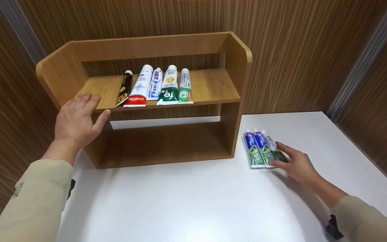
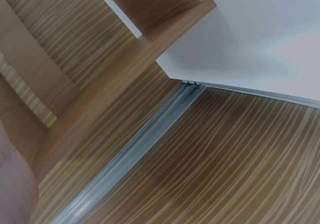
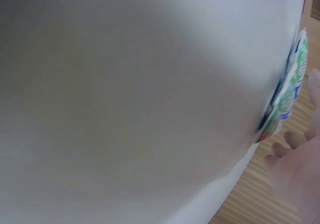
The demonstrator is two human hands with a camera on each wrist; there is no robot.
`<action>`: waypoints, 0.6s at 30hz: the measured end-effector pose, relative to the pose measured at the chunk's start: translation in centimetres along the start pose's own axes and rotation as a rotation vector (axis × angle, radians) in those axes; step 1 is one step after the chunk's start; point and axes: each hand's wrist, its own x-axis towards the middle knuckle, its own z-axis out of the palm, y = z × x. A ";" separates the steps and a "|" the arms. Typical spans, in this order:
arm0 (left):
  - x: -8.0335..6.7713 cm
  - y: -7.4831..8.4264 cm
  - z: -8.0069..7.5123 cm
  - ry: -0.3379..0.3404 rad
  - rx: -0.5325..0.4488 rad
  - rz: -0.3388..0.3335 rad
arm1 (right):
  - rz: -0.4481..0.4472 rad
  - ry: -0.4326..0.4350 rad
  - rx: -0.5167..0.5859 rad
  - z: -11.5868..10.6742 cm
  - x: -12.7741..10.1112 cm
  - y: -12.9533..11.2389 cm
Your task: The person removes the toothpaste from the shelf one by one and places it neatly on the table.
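The shelf unit (image 1: 146, 47) is warm light-brown wood grain, its lower bay darker in shade. On it lie a black tube with gold print (image 1: 124, 88), a white tube with a red end (image 1: 139, 86), a white-and-blue tube (image 1: 155, 84), a white tube with a dark green end (image 1: 168, 85) and a white-and-green tube (image 1: 185, 86). On the plain white table (image 1: 186, 195) lie three tubes, blue, white and green (image 1: 260, 148). The walls (image 1: 297, 50) are dark brown with fine pale streaks, crossed by grey metal strips (image 1: 364, 57). Both sleeves (image 1: 35, 201) are pale beige.

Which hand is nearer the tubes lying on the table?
Right. The right hand touches the rightmost of the table tubes; the left hand rests on the wooden shelf, far left of them.
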 end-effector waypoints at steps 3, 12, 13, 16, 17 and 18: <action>0.0 0.0 0.0 -0.002 -0.003 0.001 | -0.033 0.015 -0.008 0.1 0.0 -1.0; 0.1 0.0 0.0 0.022 -0.003 0.019 | -0.139 0.057 0.066 0.5 -0.8 -4.5; 0.1 0.0 0.0 0.028 -0.001 0.023 | -0.147 0.059 0.070 0.6 -1.0 -5.0; 0.1 -0.1 0.1 0.043 0.005 0.033 | -0.171 0.067 0.069 0.9 -1.4 -6.6; 0.1 -0.1 0.2 0.046 0.007 0.033 | -0.181 0.071 0.074 1.0 -1.5 -7.2; 0.0 -0.1 0.2 0.047 0.008 0.033 | -0.190 0.075 0.072 1.1 -1.6 -7.8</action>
